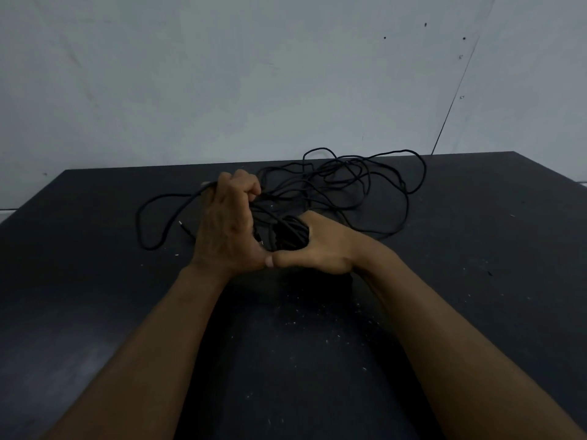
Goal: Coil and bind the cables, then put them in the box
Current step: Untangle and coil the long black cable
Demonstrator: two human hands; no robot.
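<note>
We note coiling begun: right hand grips small coil; left hand curled round cable, mostly loose upper centre; unbound (no box seen).

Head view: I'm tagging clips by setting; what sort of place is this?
Probably a bare workroom: a dark table flecked with debris, a plain pale wall with small holes, and tangled black cable.

Curled left hand meets right hand, thumbs touching.
</note>
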